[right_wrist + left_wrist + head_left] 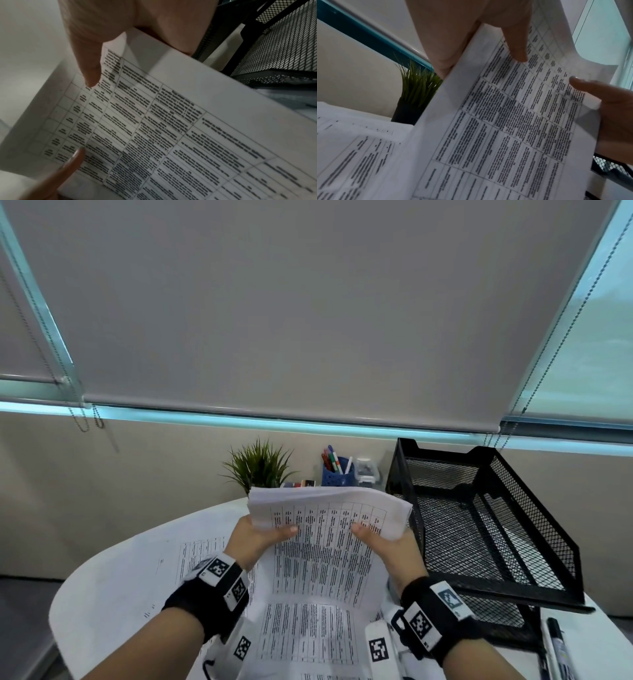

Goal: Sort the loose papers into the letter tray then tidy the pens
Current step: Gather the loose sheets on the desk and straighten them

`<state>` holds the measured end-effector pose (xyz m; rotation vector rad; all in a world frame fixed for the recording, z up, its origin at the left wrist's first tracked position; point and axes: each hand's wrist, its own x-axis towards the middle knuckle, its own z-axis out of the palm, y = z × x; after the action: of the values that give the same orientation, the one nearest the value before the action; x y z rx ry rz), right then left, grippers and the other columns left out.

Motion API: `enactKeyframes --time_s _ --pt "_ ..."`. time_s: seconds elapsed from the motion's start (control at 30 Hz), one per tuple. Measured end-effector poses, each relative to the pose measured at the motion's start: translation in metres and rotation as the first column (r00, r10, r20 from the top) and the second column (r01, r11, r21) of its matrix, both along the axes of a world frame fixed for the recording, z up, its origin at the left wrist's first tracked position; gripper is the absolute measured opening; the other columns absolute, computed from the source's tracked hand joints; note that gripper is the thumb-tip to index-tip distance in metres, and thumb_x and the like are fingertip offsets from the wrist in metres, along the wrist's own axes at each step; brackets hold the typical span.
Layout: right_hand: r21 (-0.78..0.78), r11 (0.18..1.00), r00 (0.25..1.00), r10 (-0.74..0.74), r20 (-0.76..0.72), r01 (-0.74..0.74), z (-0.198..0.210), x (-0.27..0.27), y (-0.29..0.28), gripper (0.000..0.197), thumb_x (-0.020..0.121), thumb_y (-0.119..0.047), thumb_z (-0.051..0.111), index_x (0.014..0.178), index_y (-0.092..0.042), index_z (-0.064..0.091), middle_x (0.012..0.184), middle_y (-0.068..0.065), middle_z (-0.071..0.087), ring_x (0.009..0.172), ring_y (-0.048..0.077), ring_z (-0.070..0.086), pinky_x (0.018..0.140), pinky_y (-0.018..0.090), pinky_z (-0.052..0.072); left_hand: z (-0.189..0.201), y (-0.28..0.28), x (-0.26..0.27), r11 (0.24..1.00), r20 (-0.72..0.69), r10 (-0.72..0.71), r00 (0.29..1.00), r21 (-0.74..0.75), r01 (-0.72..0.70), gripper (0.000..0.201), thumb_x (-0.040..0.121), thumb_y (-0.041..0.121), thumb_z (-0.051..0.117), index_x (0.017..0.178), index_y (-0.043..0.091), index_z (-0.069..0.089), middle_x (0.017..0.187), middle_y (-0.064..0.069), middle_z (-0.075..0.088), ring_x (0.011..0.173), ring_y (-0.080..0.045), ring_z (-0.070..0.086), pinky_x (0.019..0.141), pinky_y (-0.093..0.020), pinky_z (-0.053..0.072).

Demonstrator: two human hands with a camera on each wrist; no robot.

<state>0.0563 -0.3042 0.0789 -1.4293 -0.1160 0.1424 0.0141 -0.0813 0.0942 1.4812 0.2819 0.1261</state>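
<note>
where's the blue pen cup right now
In the head view the blue pen cup stands at the table's far edge by the wall, between the potted plant on its left and the black mesh letter tray on its right, behind the held papers.

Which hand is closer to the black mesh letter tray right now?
Right. The right hand grips the paper stack's right edge, just beside the letter tray; the left hand holds the stack's far left edge.
</note>
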Motion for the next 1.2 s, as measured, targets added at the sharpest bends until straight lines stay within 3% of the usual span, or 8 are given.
enactKeyframes --time_s 0.1,0.23,0.47,0.67,0.73,0.87,1.03,1.2 --pt "0.006 0.999 0.999 -0.034 -0.002 0.034 0.001 0.0 0.002 0.037 0.059 -0.025 0.086 0.092 -0.02 0.07 0.096 0.005 0.075 0.097 0.022 0.069 0.095 0.052 0.05 0.0 -0.008 -0.001 0.996 0.02 0.091 0.996 -0.004 -0.091 0.025 0.068 0.002 0.078 0.086 0.015 0.067 0.089 -0.005 0.071 0.086 -0.018 0.065 0.081 -0.036 0.052" --pt "0.054 0.998 0.999 -0.042 0.033 0.04 0.013 0.001 0.003 0.04 0.054 -0.032 0.09 0.088 -0.018 0.074 0.095 0.008 0.075 0.095 0.025 0.07 0.09 0.053 0.051 0.016 -0.013 -0.001 0.987 0.09 0.161 0.983 -0.043 -0.157 0.017 0.07 0.004 0.077 0.081 0.012 0.066 0.082 -0.004 0.07 0.079 -0.017 0.065 0.064 -0.028 0.05" --pt "0.081 0.996 0.996 -0.048 0.078 0.042 0.02 0.001 -0.003 0.026 0.059 -0.025 0.085 0.079 -0.011 0.075 0.086 0.014 0.075 0.089 0.035 0.07 0.085 0.048 0.054 0.019 -0.006 -0.002 0.99 0.07 0.14 0.988 -0.019 -0.139 0.031 0.068 0.013 0.079 0.096 0.004 0.07 0.091 -0.014 0.073 0.088 -0.028 0.07 0.082 -0.043 0.055" --pt "0.06 0.996 0.996 -0.068 0.06 0.065 0.025 0.001 0.001 0.023 0.06 -0.023 0.085 0.081 -0.018 0.075 0.09 0.014 0.074 0.09 0.031 0.071 0.088 0.053 0.053 0.024 -0.008 -0.004 0.988 0.111 0.153 0.982 -0.049 -0.149 0.028 0.069 0.007 0.078 0.096 0.002 0.07 0.091 -0.015 0.073 0.086 -0.026 0.071 0.08 -0.04 0.056" --pt "0.053 0.997 0.997 -0.057 0.056 0.054 0.025 0.002 0.001 0.029 0.06 -0.025 0.085 0.085 -0.015 0.073 0.091 0.013 0.074 0.09 0.03 0.071 0.089 0.052 0.053 0.022 -0.007 -0.004 0.988 0.104 0.149 0.983 -0.052 -0.144 0.026 0.07 0.007 0.077 0.095 0.004 0.07 0.09 -0.014 0.074 0.084 -0.025 0.071 0.076 -0.037 0.057" --pt "-0.011 0.998 0.997 -0.055 -0.047 0.054 0.002 -0.001 0.004 0.059 0.041 -0.043 0.091 0.091 -0.018 0.071 0.097 0.008 0.074 0.096 0.025 0.07 0.093 0.052 0.051 0.001 -0.007 -0.004 0.995 -0.018 0.099 0.995 -0.026 -0.099 0.023 0.069 0.005 0.077 0.091 0.008 0.068 0.091 -0.012 0.072 0.086 -0.025 0.069 0.075 -0.037 0.056" --pt "-0.077 0.996 0.995 -0.049 -0.092 0.042 -0.011 0.0 0.006 0.035 0.067 -0.016 0.083 0.098 -0.02 0.068 0.1 0.005 0.074 0.098 0.023 0.069 0.094 0.05 0.05 -0.011 -0.006 -0.006 0.995 -0.093 0.093 0.991 -0.036 -0.097 0.024 0.067 0.002 0.077 0.089 0.006 0.068 0.087 -0.01 0.073 0.084 -0.025 0.07 0.08 -0.044 0.055" --pt "-0.104 0.993 0.99 -0.059 -0.127 0.046 -0.011 -0.002 0.007 0.037 0.067 -0.016 0.082 0.1 -0.019 0.065 0.102 0.003 0.073 0.099 0.02 0.067 0.095 0.044 0.05 -0.019 -0.004 -0.009 0.995 -0.12 0.086 0.989 -0.037 -0.091 0.023 0.068 0.004 0.078 0.087 0.008 0.065 0.089 -0.01 0.072 0.084 -0.025 0.069 0.072 -0.036 0.055"
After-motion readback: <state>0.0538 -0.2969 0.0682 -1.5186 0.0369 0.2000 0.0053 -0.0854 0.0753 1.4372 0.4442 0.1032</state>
